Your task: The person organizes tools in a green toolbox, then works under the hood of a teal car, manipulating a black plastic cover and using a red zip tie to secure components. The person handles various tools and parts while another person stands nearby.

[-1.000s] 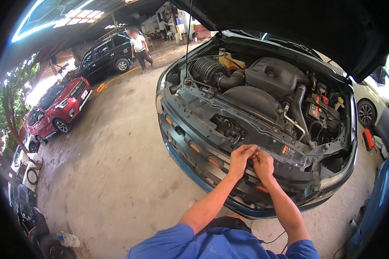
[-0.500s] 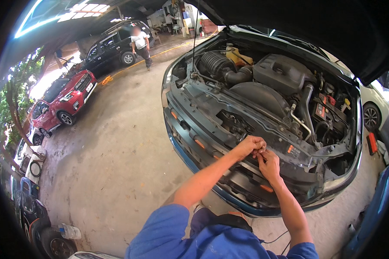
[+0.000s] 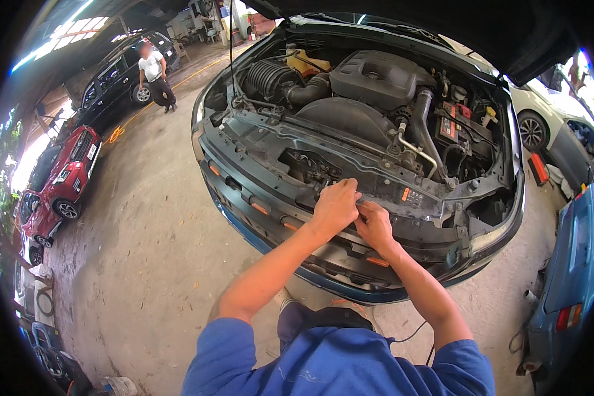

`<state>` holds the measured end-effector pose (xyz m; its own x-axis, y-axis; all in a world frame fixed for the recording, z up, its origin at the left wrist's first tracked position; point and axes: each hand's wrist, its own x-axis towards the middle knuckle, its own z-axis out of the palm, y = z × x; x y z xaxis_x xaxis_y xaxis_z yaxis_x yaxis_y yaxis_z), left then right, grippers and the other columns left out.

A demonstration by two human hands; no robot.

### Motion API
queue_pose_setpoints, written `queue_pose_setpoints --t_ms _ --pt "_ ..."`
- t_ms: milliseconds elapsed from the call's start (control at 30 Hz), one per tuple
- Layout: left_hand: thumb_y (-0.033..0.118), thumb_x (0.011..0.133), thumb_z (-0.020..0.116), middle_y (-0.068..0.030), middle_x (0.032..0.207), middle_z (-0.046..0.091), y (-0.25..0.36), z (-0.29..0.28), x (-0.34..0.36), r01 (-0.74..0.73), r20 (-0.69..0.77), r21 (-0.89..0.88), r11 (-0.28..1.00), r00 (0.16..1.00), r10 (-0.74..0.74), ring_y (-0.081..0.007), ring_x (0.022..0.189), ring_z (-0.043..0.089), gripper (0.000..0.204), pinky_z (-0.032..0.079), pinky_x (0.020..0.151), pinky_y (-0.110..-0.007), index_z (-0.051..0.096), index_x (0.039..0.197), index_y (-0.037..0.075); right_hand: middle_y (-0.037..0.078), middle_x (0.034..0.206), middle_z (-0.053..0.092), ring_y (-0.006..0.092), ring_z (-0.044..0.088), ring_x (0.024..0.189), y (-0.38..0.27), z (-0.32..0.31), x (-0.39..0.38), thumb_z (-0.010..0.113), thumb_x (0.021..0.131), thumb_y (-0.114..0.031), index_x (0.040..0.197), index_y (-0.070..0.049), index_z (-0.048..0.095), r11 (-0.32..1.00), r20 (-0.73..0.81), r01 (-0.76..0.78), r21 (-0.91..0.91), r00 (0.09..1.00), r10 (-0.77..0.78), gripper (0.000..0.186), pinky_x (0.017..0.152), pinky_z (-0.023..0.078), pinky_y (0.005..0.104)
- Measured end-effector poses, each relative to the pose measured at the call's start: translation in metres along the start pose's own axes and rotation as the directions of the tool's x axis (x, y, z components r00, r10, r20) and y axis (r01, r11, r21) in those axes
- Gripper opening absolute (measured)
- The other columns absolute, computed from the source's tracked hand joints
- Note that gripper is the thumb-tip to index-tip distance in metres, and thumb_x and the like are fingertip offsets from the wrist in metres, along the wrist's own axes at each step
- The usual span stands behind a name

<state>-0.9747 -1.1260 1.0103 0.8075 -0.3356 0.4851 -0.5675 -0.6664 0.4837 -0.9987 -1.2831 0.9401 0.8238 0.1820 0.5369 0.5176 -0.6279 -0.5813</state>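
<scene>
My left hand [image 3: 336,208] is closed, knuckles upward, over the front upper panel [image 3: 376,188] of a car with its hood raised. Beside it, my right hand [image 3: 375,228] is closed too, thumb and fingers pinched together. The fingertips of both meet just behind the grille [image 3: 297,228]; whatever they hold is tiny or hidden. Left of my hands, an opening with the hood latch [image 3: 310,168] shows in the panel. An orange label [image 3: 406,194] sits to their right.
Behind the panel lie the black engine cover [image 3: 379,76], an intake hose [image 3: 267,79], a yellowish tank [image 3: 307,63] and the battery [image 3: 450,122]. A prop rod [image 3: 231,49] stands at left under the hood [image 3: 442,16]. A person [image 3: 153,76] is at far left near parked cars.
The view has swung right, so the car appears further left. My left hand has rolled over, its back now facing up, and both hands remain together. The person in the background has taken a step.
</scene>
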Motion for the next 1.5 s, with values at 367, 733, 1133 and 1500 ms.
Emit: queue_pose_setpoints --t_ms 367,733,1133,1500 --pt "0.006 0.076 0.076 -0.0108 0.108 0.061 -0.049 -0.028 0.025 -0.770 0.247 0.056 0.636 0.628 0.738 -0.0304 0.099 0.064 0.032 0.056 0.084 -0.038 0.063 0.105 0.005 0.024 0.091 0.069 0.0476 0.065 0.088 0.005 -0.033 0.032 0.067 0.094 -0.005 0.099 0.003 0.071 0.973 0.226 0.110 0.201 0.962 -0.155 0.011 0.075 0.052 0.0484" --pt "0.019 0.090 0.083 -0.0104 0.075 0.069 0.015 0.026 -0.033 0.124 -0.363 -0.429 0.895 0.883 -0.297 -0.0230 0.064 0.068 0.025 0.055 0.062 -0.035 0.068 0.101 0.003 0.025 0.090 0.072 0.0451 0.071 0.082 0.010 -0.005 0.013 0.063 0.090 -0.004 0.104 -0.001 0.076 0.966 0.114 -0.058 0.252 0.993 0.030 0.019 0.069 0.055 0.0471" --pt "0.020 0.092 0.083 -0.0146 0.076 0.070 0.016 0.043 -0.037 0.227 -0.507 -0.337 0.914 0.774 -0.379 -0.0307 0.066 0.072 0.028 0.056 0.059 -0.039 0.063 0.088 0.001 0.022 0.078 0.064 0.0395 0.065 0.068 0.020 0.011 0.007 0.066 0.090 0.000 0.099 0.000 0.076 0.979 0.018 0.031 0.200 0.999 -0.036 0.013 0.061 0.048 0.0442" --pt "0.033 0.102 0.065 -0.0235 0.079 0.072 0.015 0.028 -0.026 0.428 -0.257 0.049 0.902 0.878 -0.403 -0.0447 0.073 0.071 0.040 0.058 0.064 -0.050 0.067 0.079 0.000 0.020 0.075 0.063 0.0381 0.064 0.066 0.015 0.009 0.007 0.070 0.089 -0.003 0.090 0.001 0.074 0.980 0.037 -0.017 0.199 0.999 0.009 0.006 0.060 0.047 0.0445"
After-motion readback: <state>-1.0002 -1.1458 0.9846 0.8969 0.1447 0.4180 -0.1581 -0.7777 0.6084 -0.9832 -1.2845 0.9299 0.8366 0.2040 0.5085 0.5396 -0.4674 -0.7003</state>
